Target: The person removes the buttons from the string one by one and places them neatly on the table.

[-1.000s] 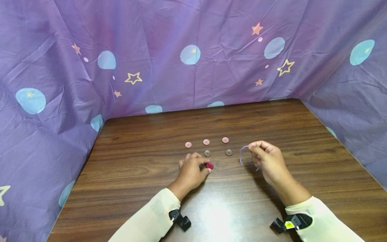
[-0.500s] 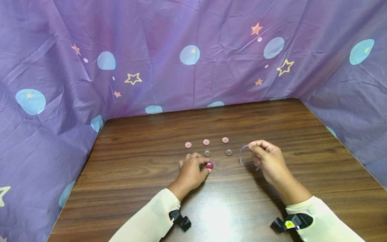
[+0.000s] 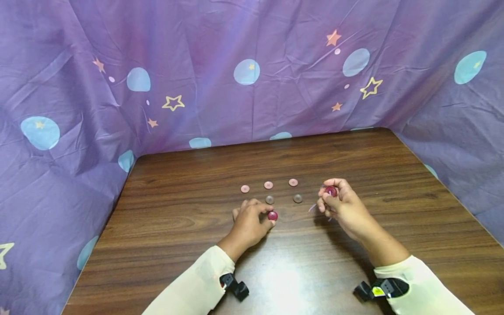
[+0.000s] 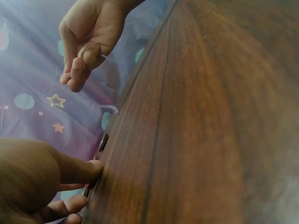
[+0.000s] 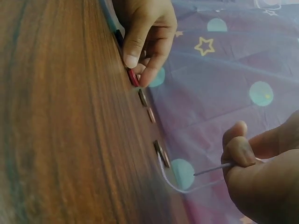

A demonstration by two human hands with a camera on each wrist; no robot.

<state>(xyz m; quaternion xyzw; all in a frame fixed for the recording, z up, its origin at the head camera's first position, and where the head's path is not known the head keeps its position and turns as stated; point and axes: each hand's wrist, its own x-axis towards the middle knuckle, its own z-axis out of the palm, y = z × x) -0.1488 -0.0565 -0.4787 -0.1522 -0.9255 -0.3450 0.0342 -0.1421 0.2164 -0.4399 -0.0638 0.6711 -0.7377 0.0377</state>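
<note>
My left hand [image 3: 250, 225] pinches a dark red button [image 3: 273, 216] at the table top, thumb in front and a finger behind. In the right wrist view that red button [image 5: 134, 78] leans on edge between the fingertips. To the right, above the table, my right hand [image 3: 348, 212] holds another dark red button [image 3: 331, 191] between thumb and fingers. A purple string [image 3: 312, 208] hangs from this hand; in the right wrist view the string [image 5: 210, 170] sticks out stiffly from the fingertips and also loops down. Beyond the left hand lie two grey-brown buttons [image 3: 298, 198].
Three pink buttons [image 3: 268, 185] form a row behind the grey-brown ones. The wooden table [image 3: 189, 262] has a purple patterned cloth [image 3: 204, 57] around its back and sides. Black cameras [image 3: 238, 288] sit on both wrists over pale sleeves [image 3: 193, 280].
My right hand has turned and shifted slightly left, bringing its red button into view near the fingertips. The string's end has swung lower. My left hand stays, its red button tipped slightly.
</note>
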